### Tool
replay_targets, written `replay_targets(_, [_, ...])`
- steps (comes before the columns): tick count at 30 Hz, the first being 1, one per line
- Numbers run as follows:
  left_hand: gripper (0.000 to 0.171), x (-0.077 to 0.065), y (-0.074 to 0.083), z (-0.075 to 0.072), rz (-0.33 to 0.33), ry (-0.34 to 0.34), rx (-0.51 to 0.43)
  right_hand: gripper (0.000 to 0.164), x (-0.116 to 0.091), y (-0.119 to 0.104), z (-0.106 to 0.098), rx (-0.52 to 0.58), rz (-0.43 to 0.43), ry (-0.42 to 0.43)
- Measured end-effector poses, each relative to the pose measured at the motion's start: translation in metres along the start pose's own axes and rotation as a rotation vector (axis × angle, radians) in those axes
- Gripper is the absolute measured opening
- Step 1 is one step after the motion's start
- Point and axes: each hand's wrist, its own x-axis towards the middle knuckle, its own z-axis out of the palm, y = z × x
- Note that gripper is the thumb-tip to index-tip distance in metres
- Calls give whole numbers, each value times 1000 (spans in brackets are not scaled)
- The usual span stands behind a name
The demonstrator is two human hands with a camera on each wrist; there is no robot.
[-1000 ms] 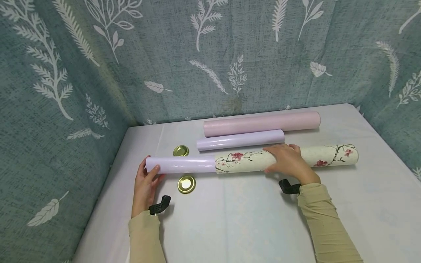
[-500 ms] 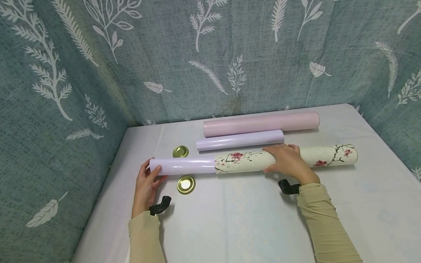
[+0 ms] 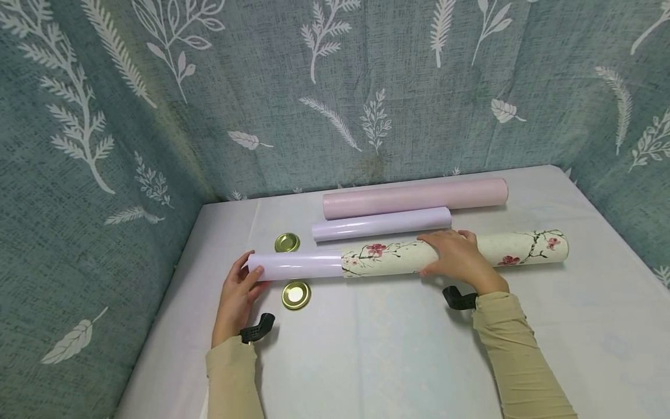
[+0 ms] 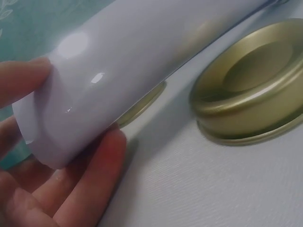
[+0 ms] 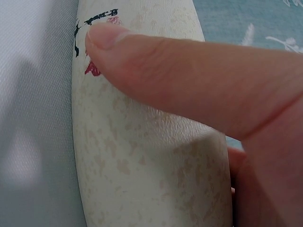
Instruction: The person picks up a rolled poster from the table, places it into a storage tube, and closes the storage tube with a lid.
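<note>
My left hand [image 3: 237, 294] grips the left end of a glossy lavender roll [image 3: 300, 266], its thumb on the upper side and its fingers underneath. The roll's right end is hidden inside a cream roll [image 3: 513, 249] printed with red blossoms and dark branches. Around the middle of this cream roll my right hand [image 3: 458, 262] curls, the thumb [image 5: 142, 61] lying across the near side in the right wrist view. In the left wrist view the lavender roll [image 4: 118, 61] slants over the table, close to a gold jar lid [image 4: 255, 71].
Just behind lies a shorter lavender roll [image 3: 382, 224], with a pink roll [image 3: 416, 198] beyond it. One gold lid [image 3: 287, 242] is behind the held roll and another lid [image 3: 296, 295] in front. Patterned green cloth [image 3: 345, 75] hangs behind the white table [image 3: 419, 361].
My left hand has moved right with the lavender roll's end, and less of that roll shows outside the cream roll. The right hand and cream roll have stayed put.
</note>
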Motion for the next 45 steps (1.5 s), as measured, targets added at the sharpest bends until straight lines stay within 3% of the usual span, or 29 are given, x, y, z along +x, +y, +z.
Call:
replay_targets(15, [63,1,-4,13,5,-104,9,76,0,-1,0,-1,2,-5])
replay_targets(28, [65,2,-3,20,-21,-89,44,76,0,0,-1,2,-4,-6])
replay_targets(35, [74,5,-4,26,-56,-59,121,77,0,0,0,2,-5,-11])
replay_targets(40, [73,5,-6,30,-65,-55,201,76,0,0,0,8,-1,-14])
replay_targets(45, [69,6,-6,33,-57,-62,213,76,1,1,0,8,-1,-11])
